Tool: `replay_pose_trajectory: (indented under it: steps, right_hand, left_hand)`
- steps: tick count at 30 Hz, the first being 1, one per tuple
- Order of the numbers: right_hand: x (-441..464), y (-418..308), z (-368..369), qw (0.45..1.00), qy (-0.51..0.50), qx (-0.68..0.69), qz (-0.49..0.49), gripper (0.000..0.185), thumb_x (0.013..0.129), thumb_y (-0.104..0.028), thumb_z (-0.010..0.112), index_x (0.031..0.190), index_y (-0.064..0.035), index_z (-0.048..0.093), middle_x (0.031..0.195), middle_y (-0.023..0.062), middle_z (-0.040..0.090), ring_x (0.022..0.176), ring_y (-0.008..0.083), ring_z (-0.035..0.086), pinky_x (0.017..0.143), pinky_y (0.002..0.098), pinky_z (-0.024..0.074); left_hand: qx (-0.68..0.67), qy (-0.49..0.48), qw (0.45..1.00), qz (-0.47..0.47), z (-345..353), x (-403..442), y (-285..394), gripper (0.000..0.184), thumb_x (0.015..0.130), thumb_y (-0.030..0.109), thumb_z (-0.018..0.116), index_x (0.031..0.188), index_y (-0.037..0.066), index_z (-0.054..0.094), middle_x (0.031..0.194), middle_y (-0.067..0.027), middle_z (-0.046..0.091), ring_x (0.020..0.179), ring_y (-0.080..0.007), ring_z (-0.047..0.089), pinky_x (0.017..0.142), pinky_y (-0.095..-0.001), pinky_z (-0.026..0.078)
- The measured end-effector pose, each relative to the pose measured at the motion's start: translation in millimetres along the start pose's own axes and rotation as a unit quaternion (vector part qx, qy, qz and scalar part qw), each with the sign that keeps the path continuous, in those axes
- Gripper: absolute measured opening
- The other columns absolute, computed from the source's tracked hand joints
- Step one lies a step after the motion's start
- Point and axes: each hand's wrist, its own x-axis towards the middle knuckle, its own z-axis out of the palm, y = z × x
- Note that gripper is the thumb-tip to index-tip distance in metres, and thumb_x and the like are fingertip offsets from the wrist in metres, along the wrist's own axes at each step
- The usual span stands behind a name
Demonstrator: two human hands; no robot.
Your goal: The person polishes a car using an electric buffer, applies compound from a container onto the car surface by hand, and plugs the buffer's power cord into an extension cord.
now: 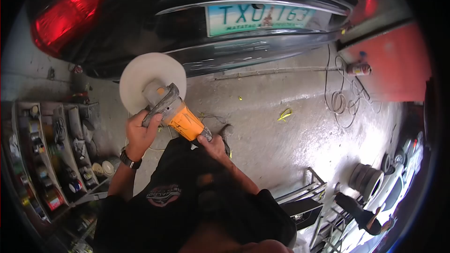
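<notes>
An orange and grey power polisher point(186, 122) is held in front of my body by both hands. Its large round white pad point(151, 68) faces the rear of a dark car point(187, 61); whether pad and paint touch I cannot tell. My left hand point(142, 133), with a watch on the wrist, is wrapped around the handle near the polisher's head. Lower down, my right hand point(213, 146) grips the rear end of the tool's body. The fingers underneath are partly hidden.
Shelves point(44, 154) with cans and bottles stand at left. A hose point(340, 103) lies coiled on the concrete floor point(262, 117), near a yellow strip point(284, 114). At lower right are stacked tyres point(365, 182), a metal frame point(304, 189) and another person point(361, 213) beside a light-coloured car.
</notes>
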Motion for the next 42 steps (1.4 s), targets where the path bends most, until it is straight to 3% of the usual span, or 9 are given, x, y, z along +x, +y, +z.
replay_pose_trajectory:
  steps: [2,6,11,19,24,29,35,38,42]
  right_hand:
    - [-0.8,8.1,3.9,1.000,0.005,-0.020,0.004,0.058,0.083,-0.055,0.067,0.101,-0.0001,0.070,0.078,0.0080,0.068,0.075,0.0177,0.064,0.069,0.0328,0.0508]
    - [-9.8,63.4,-47.8,0.974,0.100,0.188,-0.081,0.050,0.087,-0.043,0.070,0.099,0.0049,0.066,0.080,-0.0017,0.062,0.073,0.0078,0.053,0.063,0.0281,0.0468]
    - [-9.2,103.5,-124.6,0.938,0.167,0.293,-0.081,0.056,0.089,-0.051,0.067,0.093,0.0042,0.066,0.076,0.0025,0.063,0.064,0.0085,0.057,0.055,0.0264,0.0478]
    - [-6.3,109.2,-236.6,0.926,0.213,0.311,-0.026,0.065,0.088,-0.061,0.062,0.087,0.0040,0.065,0.070,0.0066,0.062,0.054,0.0127,0.058,0.046,0.0272,0.0492]
    - [-16.7,99.4,-233.6,0.927,0.197,0.318,-0.016,0.063,0.086,-0.056,0.067,0.090,0.0063,0.066,0.071,0.0056,0.061,0.058,0.0120,0.058,0.047,0.0267,0.0508]
    - [-22.8,85.8,-175.8,0.954,0.148,0.255,-0.046,0.064,0.086,-0.059,0.066,0.087,0.0051,0.066,0.070,0.0067,0.064,0.058,0.0125,0.060,0.046,0.0269,0.0502]
    - [-43.3,30.0,-142.5,0.974,0.089,0.205,-0.023,0.062,0.084,-0.054,0.071,0.089,0.0076,0.068,0.069,0.0069,0.065,0.055,0.0122,0.061,0.048,0.0256,0.0499]
    - [-54.4,8.9,-161.6,0.980,0.106,0.171,-0.007,0.064,0.084,-0.055,0.071,0.089,0.0081,0.068,0.068,0.0063,0.064,0.054,0.0115,0.061,0.046,0.0250,0.0495]
    - [-52.6,13.3,-200.8,0.982,0.100,0.156,-0.015,0.066,0.084,-0.056,0.070,0.091,0.0091,0.068,0.070,0.0061,0.063,0.056,0.0107,0.060,0.047,0.0243,0.0496]
  left_hand:
    - [-0.042,-0.001,0.999,0.017,2.8,6.0,6.4,0.021,0.087,0.021,0.073,0.085,0.001,0.069,0.064,-0.0143,0.063,0.052,-0.0200,0.060,0.051,-0.0305,0.045]
    - [-0.029,-0.039,0.996,0.076,77.2,27.7,65.6,0.022,0.087,0.023,0.073,0.083,0.002,0.069,0.062,-0.0154,0.062,0.054,-0.0258,0.064,0.051,-0.0337,0.046]
    - [0.007,-0.088,0.983,0.162,173.2,71.5,129.7,0.032,0.087,0.035,0.072,0.078,0.005,0.067,0.056,-0.0151,0.059,0.053,-0.0332,0.063,0.048,-0.0394,0.046]
    - [-0.036,-0.108,0.977,0.179,266.1,123.9,216.7,0.042,0.087,0.045,0.069,0.074,0.005,0.067,0.052,-0.0140,0.056,0.047,-0.0321,0.058,0.044,-0.0385,0.043]
    - [-0.016,-0.120,0.979,0.165,259.0,118.9,199.4,0.030,0.087,0.032,0.073,0.084,0.002,0.072,0.057,-0.0163,0.058,0.047,-0.0273,0.058,0.048,-0.0356,0.044]
    - [-0.032,-0.044,0.987,0.148,186.5,79.0,148.0,0.034,0.088,0.035,0.072,0.083,0.002,0.071,0.058,-0.0153,0.061,0.050,-0.0271,0.061,0.049,-0.0361,0.045]
    - [-0.106,0.001,0.994,0.041,102.5,51.9,117.6,0.032,0.090,0.030,0.071,0.094,-0.001,0.072,0.064,-0.0161,0.064,0.053,-0.0172,0.062,0.052,-0.0330,0.046]
    - [-0.113,-0.015,0.993,-0.006,97.3,51.5,118.6,0.032,0.090,0.031,0.071,0.093,-0.001,0.072,0.063,-0.0154,0.064,0.052,-0.0192,0.061,0.051,-0.0334,0.045]
    - [-0.137,0.003,0.991,0.012,127.3,56.3,124.1,0.032,0.090,0.033,0.071,0.092,0.000,0.072,0.063,-0.0151,0.064,0.051,-0.0221,0.060,0.051,-0.0336,0.045]
